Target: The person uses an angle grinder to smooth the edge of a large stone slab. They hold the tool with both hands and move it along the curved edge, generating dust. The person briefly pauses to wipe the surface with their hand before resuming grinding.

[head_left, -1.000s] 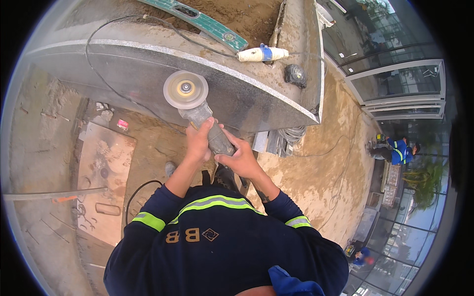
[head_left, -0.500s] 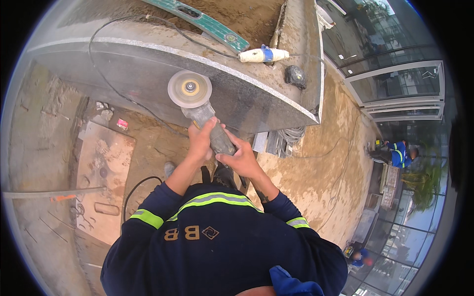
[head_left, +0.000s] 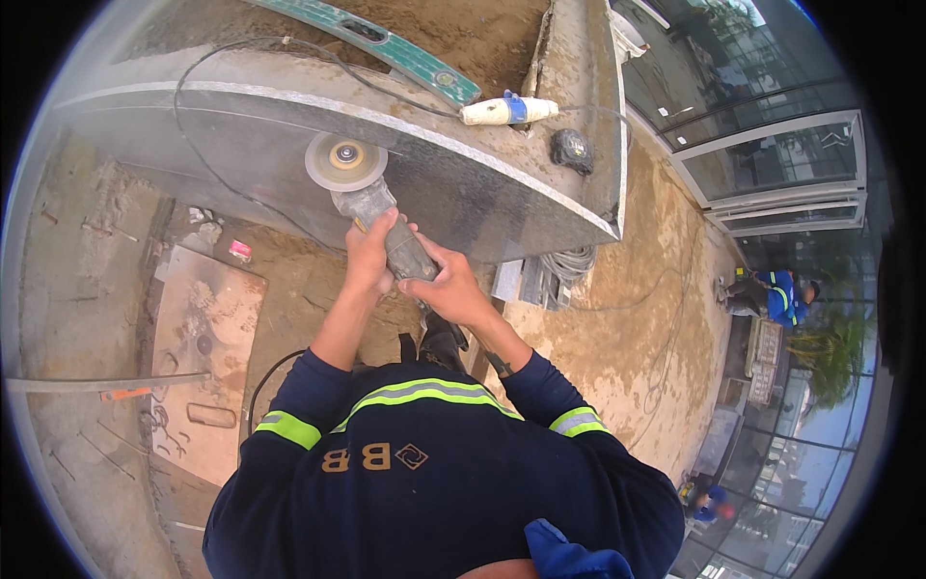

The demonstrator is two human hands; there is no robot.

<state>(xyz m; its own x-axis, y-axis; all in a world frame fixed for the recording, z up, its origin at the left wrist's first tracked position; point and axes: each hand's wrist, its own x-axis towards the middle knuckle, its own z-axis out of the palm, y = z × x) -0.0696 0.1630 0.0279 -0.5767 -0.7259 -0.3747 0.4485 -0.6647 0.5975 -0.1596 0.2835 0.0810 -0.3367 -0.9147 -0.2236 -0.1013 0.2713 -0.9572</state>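
Both my hands are wrapped round a grey angle grinder [head_left: 413, 253] that points away from me. My left hand [head_left: 368, 253] grips it close behind the head, and my right hand [head_left: 451, 288] closes on the rear of the body. At its far end the round disc [head_left: 345, 162] faces up, over the dark stone face [head_left: 453, 207] of a low wall. Whether the disc's edge touches the stone I cannot tell. A black cable [head_left: 224, 172] loops across the wall's face and top to a taped white connector [head_left: 508, 110].
A green spirit level [head_left: 371, 43] and a black tape measure [head_left: 572, 151] lie on the wall top. Stone strips and coiled cable [head_left: 569, 264] sit beyond the wall's corner. A dusty board [head_left: 207, 318] lies at left. Two people [head_left: 783, 297] in blue are far right.
The grinder and both my hands have shifted left and slightly away from me along the stone face. My grip on it stays the same.
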